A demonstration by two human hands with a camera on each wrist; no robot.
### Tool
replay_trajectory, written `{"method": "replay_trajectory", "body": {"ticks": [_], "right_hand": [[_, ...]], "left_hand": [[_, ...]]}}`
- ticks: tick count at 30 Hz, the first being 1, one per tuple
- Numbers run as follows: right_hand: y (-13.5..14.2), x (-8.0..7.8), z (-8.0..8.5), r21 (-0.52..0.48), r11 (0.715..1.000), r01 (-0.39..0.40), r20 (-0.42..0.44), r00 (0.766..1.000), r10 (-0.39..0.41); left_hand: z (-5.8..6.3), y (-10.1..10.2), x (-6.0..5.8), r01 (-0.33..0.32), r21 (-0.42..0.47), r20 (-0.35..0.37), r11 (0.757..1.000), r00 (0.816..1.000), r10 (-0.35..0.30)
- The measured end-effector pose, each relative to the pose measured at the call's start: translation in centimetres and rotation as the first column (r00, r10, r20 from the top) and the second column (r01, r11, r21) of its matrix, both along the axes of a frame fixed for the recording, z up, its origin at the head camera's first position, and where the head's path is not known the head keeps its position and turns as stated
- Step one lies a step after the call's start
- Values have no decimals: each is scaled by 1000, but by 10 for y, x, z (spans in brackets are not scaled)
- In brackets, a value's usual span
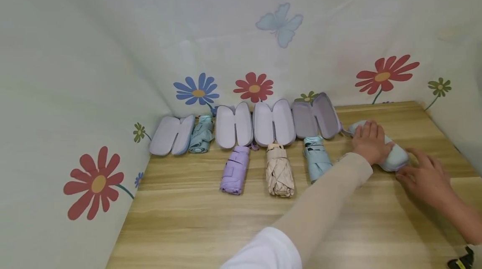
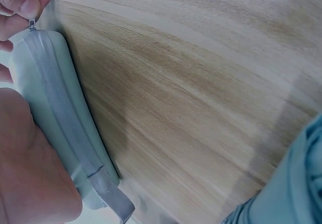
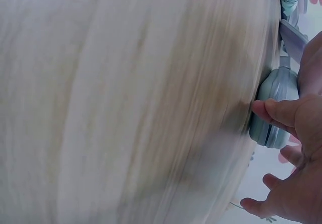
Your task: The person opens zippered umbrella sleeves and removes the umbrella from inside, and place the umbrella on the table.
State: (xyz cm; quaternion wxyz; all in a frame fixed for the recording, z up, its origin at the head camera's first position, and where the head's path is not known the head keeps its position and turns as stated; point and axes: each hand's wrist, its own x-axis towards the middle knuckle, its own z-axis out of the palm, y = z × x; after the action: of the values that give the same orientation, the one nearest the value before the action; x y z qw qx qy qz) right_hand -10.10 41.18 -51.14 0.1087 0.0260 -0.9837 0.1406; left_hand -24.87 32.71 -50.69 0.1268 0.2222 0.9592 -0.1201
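Note:
A pale green zippered case [image 1: 396,159] lies at the right end of the row. My left hand [image 1: 370,141] rests on top of it, fingers stretched across the lid. At its near right end, my right hand [image 1: 429,177] has thumb and forefinger at the zipper. The left wrist view shows them pinching the small metal zipper pull [image 2: 32,24] at one end of the grey zipper [image 2: 58,98]. The zipper runs along the side of the case to a grey fabric loop [image 2: 113,196]. In the right wrist view the other fingers of that hand are spread.
Several open cases [image 1: 234,129] stand along the wall. A teal folded umbrella [image 1: 201,135] lies between two of them. In front are a purple umbrella [image 1: 235,170], a beige umbrella [image 1: 279,170] and a light blue umbrella [image 1: 317,160], partly behind my left forearm.

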Motion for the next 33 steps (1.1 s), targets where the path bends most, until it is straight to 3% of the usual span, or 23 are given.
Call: {"method": "replay_trajectory", "body": {"ticks": [6,8,10,13,17,20,23,26,29,33], "right_hand": [[3,33,-17,19,999,34,49,998,-35],[4,40,-24,16,999,35,40,999,-36],[2,40,-28,4,999,33,17,999,-33],[0,32,-27,-5,998,58,14,998,-58],[4,20,-19,9,993,120,53,991,-120],[14,7,-11,13,981,191,85,978,-192],[30,-9,-4,37,965,258,112,959,-261],[46,-25,1,88,960,267,123,953,-276],[56,-41,6,126,961,248,145,953,-265],[62,-58,13,74,962,262,210,939,-272]], "left_hand": [[-19,1,39,27,2,-31,1000,999,-27],[-27,3,44,32,-14,-23,999,999,-32],[-26,-2,45,37,-17,-27,999,999,-38],[-15,-11,42,34,-19,-56,999,998,-35],[9,-24,36,86,-26,-65,996,994,-88],[27,-32,26,155,-46,-40,987,987,-156],[37,-38,12,240,-55,-17,969,970,-241],[34,-40,-2,329,-66,34,942,944,-328],[17,-32,-14,365,-45,94,930,928,-360],[10,-29,-16,382,6,100,924,919,-381]]}}
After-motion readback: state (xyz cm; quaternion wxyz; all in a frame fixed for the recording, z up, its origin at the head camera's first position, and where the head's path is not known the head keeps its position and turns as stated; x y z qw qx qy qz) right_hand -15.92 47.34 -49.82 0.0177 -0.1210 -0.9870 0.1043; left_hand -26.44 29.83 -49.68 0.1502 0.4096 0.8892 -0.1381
